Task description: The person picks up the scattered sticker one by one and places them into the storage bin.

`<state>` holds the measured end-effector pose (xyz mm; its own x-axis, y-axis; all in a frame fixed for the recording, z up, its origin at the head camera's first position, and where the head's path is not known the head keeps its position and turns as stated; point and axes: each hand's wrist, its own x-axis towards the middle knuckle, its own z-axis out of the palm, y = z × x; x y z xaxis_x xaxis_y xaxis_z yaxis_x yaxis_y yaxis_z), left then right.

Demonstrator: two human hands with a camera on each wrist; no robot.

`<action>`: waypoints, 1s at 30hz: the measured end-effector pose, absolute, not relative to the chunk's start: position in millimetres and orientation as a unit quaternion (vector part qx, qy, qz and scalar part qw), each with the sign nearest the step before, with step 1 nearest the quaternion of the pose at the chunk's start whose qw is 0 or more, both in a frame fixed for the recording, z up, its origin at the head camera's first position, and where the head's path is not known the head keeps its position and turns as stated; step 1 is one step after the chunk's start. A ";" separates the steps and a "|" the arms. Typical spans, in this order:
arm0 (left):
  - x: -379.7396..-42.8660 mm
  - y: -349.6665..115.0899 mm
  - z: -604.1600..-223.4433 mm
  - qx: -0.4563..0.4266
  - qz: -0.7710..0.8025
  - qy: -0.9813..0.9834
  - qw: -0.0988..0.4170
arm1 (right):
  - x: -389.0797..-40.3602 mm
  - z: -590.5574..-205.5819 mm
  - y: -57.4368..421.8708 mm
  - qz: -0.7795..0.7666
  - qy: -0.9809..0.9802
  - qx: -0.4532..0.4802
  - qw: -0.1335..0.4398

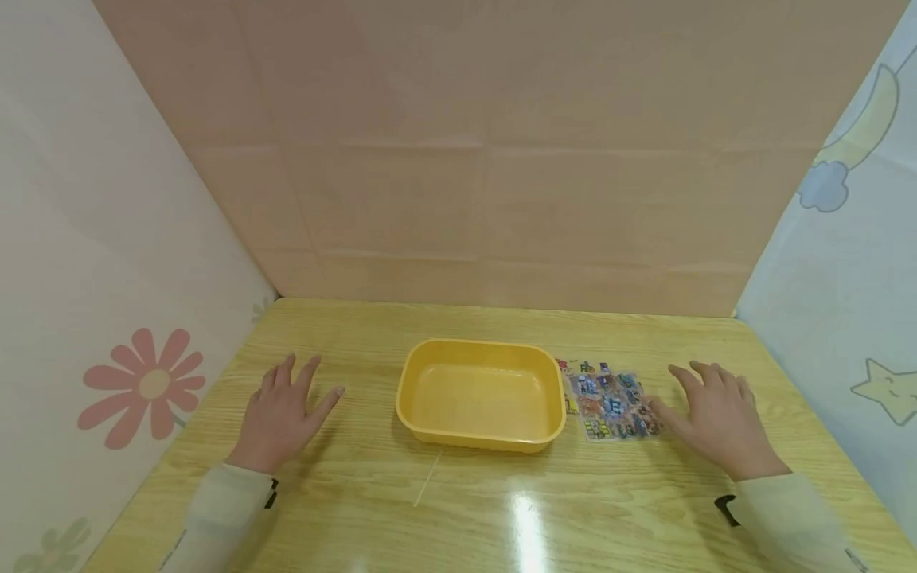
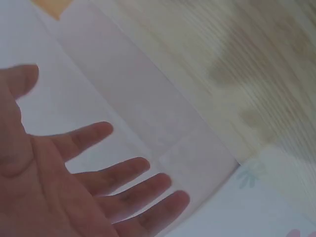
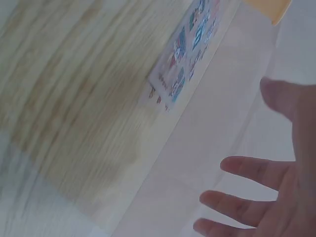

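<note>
A yellow rectangular plastic basin (image 1: 481, 434) stands in the middle of the wooden table, with nothing inside it. Close to its right side lie flat, clear sheets of small colorful stickers (image 1: 614, 406), partly overlapping; the right wrist view shows them edge-on as a patterned sheet (image 3: 180, 57). My left hand (image 1: 278, 418) is held over the table left of the basin, fingers spread and holding nothing. To the right of the stickers is my right hand (image 1: 719, 418), fingers apart, its thumb near the sheets' right edge. Whether that thumb touches them I cannot tell.
The wooden table (image 1: 344, 493) is bounded by a tan back wall (image 1: 473, 199), a left panel (image 1: 86, 239) with printed flowers and a right panel (image 1: 838, 302) with a moon and star. A glare spot shines on the table's front part.
</note>
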<state>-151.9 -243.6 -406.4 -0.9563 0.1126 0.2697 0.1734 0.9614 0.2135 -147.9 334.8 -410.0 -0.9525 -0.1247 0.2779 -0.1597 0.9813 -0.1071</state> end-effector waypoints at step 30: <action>-183.3 -151.7 -399.4 -0.066 -0.329 -0.942 0.006 | -157.7 -413.1 300.8 0.147 -0.986 -0.056 -0.055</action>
<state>-183.3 -151.7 -399.4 -0.9913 0.1199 0.0541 0.1275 0.7754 0.6185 -157.7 300.8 -413.1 -0.9876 0.0940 -0.1255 0.1264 0.9508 -0.2828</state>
